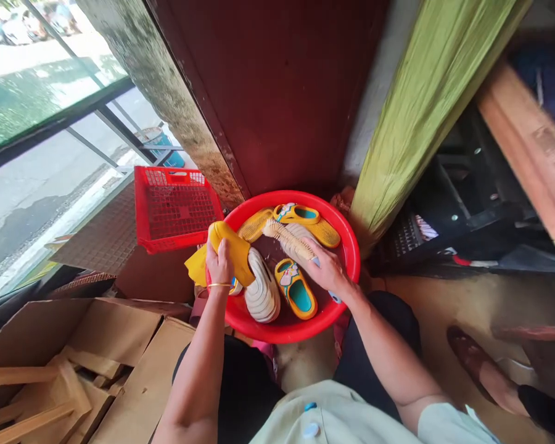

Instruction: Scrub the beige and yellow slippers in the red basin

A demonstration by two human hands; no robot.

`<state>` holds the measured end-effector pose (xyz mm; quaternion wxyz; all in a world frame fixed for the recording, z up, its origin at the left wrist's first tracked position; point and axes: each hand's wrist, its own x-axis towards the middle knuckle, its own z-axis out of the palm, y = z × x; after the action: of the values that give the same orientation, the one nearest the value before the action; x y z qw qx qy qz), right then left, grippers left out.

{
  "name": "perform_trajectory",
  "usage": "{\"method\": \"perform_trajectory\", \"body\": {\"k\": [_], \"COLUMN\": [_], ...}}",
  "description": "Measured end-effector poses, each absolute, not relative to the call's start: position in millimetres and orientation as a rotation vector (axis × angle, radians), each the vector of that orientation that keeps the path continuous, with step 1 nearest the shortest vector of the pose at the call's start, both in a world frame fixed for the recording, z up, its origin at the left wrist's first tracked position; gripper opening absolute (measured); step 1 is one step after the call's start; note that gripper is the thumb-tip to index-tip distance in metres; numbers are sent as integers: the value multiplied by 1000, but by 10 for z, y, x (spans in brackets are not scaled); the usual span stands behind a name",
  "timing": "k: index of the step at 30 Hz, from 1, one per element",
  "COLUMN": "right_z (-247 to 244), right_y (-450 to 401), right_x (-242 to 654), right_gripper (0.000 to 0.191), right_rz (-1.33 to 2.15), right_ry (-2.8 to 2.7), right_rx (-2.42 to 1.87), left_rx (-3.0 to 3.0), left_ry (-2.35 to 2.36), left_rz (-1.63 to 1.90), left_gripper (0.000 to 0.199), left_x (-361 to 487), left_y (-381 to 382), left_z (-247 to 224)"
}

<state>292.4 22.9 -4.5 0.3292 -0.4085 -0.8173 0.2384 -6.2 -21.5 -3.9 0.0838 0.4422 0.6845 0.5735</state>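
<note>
My left hand is closed around the yellow part of a shoe with a white ridged end, at the left side of a red basin. My right hand grips a scrub brush with pale bristles, held over the basin. Below it a yellow clog with a turquoise insole lies in dark water. Another yellow clog rests by the far rim. A yellow sole and a whitish ridged shoe, partly hidden by the brush, are also in the basin.
A red plastic crate stands beyond the basin's left side. An open cardboard box with wooden pieces is at lower left. A dark red door and green curtain stand ahead. Another person's shoed foot is at right.
</note>
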Motion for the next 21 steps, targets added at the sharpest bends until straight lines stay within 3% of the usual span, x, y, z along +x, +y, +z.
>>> {"method": "perform_trajectory", "body": {"k": [7, 12, 16, 19, 21], "right_z": [31, 89, 77, 47, 30], "right_y": [282, 285, 296, 297, 294], "right_x": [3008, 3065, 3047, 3000, 2987], "right_gripper": [69, 68, 69, 66, 65], "right_rz": [696, 739, 728, 715, 712], "right_ry": [-2005, -1957, -1936, -1918, -1913], "right_rx": [-1100, -1104, -1116, -1098, -1078], "left_rx": [1217, 1592, 2089, 2052, 2007], "left_ry": [1914, 2262, 1970, 1956, 1986], "left_rz": [1339, 1444, 720, 191, -2], "left_gripper": [50, 59, 51, 76, 80], "left_x": [-255, 64, 724, 1115, 1232], "left_y": [-43, -187, -494, -589, -568], "left_z": [-83, -224, -417, -599, -694]}}
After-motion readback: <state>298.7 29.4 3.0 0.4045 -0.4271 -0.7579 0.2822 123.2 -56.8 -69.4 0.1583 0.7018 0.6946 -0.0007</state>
